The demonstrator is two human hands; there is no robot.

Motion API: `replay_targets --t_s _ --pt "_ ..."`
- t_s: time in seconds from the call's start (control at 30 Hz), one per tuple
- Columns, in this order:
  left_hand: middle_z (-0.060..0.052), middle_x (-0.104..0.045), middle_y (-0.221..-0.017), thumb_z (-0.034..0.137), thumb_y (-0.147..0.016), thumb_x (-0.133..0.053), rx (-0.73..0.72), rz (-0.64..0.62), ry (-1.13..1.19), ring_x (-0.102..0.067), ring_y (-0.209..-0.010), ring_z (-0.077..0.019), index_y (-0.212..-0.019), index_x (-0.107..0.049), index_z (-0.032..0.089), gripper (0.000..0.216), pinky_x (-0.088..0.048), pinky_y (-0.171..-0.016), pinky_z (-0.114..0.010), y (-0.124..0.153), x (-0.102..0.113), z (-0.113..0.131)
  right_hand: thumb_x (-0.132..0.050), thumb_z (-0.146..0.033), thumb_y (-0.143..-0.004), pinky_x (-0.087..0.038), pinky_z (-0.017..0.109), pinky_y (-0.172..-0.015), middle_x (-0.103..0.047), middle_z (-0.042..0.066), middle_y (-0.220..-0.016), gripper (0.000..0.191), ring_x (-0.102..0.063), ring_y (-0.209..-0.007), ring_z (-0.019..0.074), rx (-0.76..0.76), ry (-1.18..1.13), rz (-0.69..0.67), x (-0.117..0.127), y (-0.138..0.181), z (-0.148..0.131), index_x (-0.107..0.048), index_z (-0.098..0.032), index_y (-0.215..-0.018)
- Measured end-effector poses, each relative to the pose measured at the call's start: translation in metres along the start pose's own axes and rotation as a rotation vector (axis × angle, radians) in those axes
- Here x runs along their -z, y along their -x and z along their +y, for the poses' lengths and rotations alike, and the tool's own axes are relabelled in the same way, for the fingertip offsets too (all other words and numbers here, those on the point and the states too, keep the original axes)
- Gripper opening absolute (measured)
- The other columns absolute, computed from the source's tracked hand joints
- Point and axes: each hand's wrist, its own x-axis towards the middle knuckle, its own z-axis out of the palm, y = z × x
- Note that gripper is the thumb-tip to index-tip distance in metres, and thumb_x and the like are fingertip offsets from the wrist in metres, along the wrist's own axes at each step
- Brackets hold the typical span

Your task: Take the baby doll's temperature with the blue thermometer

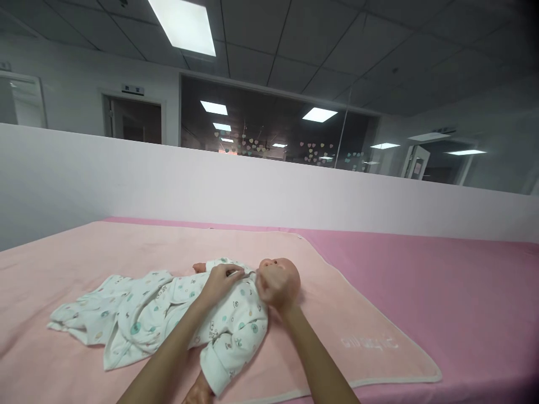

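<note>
A baby doll (pixel 293 276) lies on its back with its head to the right, dressed in a white baby outfit (pixel 240 306) printed with small green and grey figures. The outfit's lower part spreads flat toward the left. My left hand (pixel 222 281) rests on the chest, its thumb and fingers closed on the cloth near the neckline. Beside the doll's chin, my right hand (pixel 275 286) is curled closed at the collar and covers part of the face. Its fingertips are partly hidden. One doll hand (pixel 199 393) shows from the near sleeve, another beyond the far sleeve.
Under the doll lies a peach blanket (pixel 328 303) with a pale edge and lettering, on a pink sheet (pixel 421 292). A white low wall (pixel 252 188) stands behind the surface. Beyond it are a window (pixel 269 123) with heart stickers and doorways.
</note>
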Motion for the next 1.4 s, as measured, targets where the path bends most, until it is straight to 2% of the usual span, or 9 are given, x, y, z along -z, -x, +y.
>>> replay_targets --t_s 0.07,0.13,0.27,0.37,0.6,0.77,0.97,1.23,1.4 --pt "-0.005 -0.068 -0.079 0.043 -0.073 -0.047 0.044 0.060 0.113 -0.059 -0.078 -0.0210 -0.078 -0.067 0.014 0.035 -0.042 -0.070 -0.027 -0.003 0.004 -0.005 -0.036 -0.024 -0.082 -0.032 0.027 -0.061 -0.058 0.006 -0.063 0.029 -0.050 -0.062 0.0157 0.150 -0.018 -0.164 -0.014 -0.002 -0.019 -0.058 -0.020 -0.064" --pt "-0.005 -0.067 -0.075 0.045 -0.073 -0.048 0.096 0.126 0.206 -0.058 -0.076 -0.0199 -0.074 -0.066 0.013 0.037 -0.042 -0.069 -0.027 -0.005 0.007 -0.009 -0.035 -0.023 -0.083 -0.033 0.026 -0.061 -0.060 0.006 -0.069 0.027 -0.052 -0.065 0.0153 0.135 -0.037 -0.241 -0.025 -0.006 -0.033 -0.059 -0.019 -0.070" --pt "-0.001 -0.060 -0.061 0.049 -0.071 -0.049 0.196 0.191 0.288 -0.052 -0.064 -0.0158 -0.062 -0.062 0.014 0.039 -0.038 -0.063 -0.025 -0.006 0.008 -0.011 -0.035 -0.019 -0.083 -0.036 0.024 -0.060 -0.064 0.006 -0.080 0.025 -0.057 -0.071 0.0157 -0.149 0.060 -0.345 -0.033 -0.019 -0.042 -0.060 -0.019 -0.081" --pt "0.002 -0.050 -0.051 0.051 -0.068 -0.051 0.228 0.216 0.294 -0.046 -0.058 -0.0139 -0.055 -0.057 0.015 0.039 -0.035 -0.059 -0.024 -0.006 0.008 -0.009 -0.036 -0.013 -0.081 -0.036 0.024 -0.057 -0.065 0.009 -0.079 0.025 -0.060 -0.069 0.0171 -0.293 0.169 -0.422 -0.036 -0.029 -0.046 -0.061 -0.017 -0.083" --pt "0.004 -0.043 -0.050 0.055 -0.065 -0.053 0.212 0.239 0.340 -0.040 -0.055 -0.0124 -0.052 -0.051 0.016 0.041 -0.032 -0.057 -0.023 -0.007 0.004 -0.013 -0.034 -0.001 -0.076 -0.037 0.023 -0.055 -0.066 0.013 -0.080 0.029 -0.062 -0.072 0.0204 -0.429 0.249 -0.425 -0.039 -0.036 -0.056 -0.061 -0.011 -0.082" --pt "0.004 -0.044 -0.052 0.054 -0.067 -0.052 0.184 0.243 0.343 -0.041 -0.057 -0.0124 -0.055 -0.051 0.016 0.040 -0.031 -0.057 -0.023 -0.007 0.003 -0.015 -0.033 -0.001 -0.079 -0.037 0.022 -0.055 -0.066 0.009 -0.079 0.029 -0.062 -0.072 0.0178 -0.420 0.256 -0.410 -0.034 -0.031 -0.057 -0.058 -0.013 -0.086" --pt "0.004 -0.044 -0.052 0.054 -0.066 -0.053 0.187 0.240 0.358 -0.041 -0.057 -0.0124 -0.055 -0.052 0.016 0.040 -0.032 -0.057 -0.023 -0.007 0.002 -0.013 -0.032 -0.010 -0.085 -0.037 0.023 -0.056 -0.063 0.006 -0.079 0.026 -0.060 -0.070 0.0162 -0.405 0.292 -0.367 -0.032 -0.025 -0.055 -0.057 -0.016 -0.085" --pt "0.004 -0.046 -0.051 0.055 -0.063 -0.056 0.180 0.227 0.380 -0.042 -0.055 -0.0125 -0.054 -0.052 0.016 0.041 -0.031 -0.056 -0.023 -0.005 0.004 -0.010 -0.036 -0.005 -0.080 -0.038 0.023 -0.061 -0.054 0.008 -0.093 0.029 -0.055 -0.080 0.0158 -0.400 0.310 -0.259 -0.029 -0.024 -0.057 -0.062 -0.019 -0.085" --pt "0.003 -0.049 -0.053 0.054 -0.065 -0.055 0.193 0.215 0.374 -0.044 -0.058 -0.0130 -0.056 -0.054 0.016 0.039 -0.033 -0.058 -0.023 -0.005 0.005 -0.009 -0.037 -0.004 -0.079 -0.038 0.024 -0.061 -0.055 0.009 -0.090 0.027 -0.055 -0.079 0.0169 -0.419 0.321 -0.258 -0.034 -0.024 -0.055 -0.059 -0.017 -0.087"
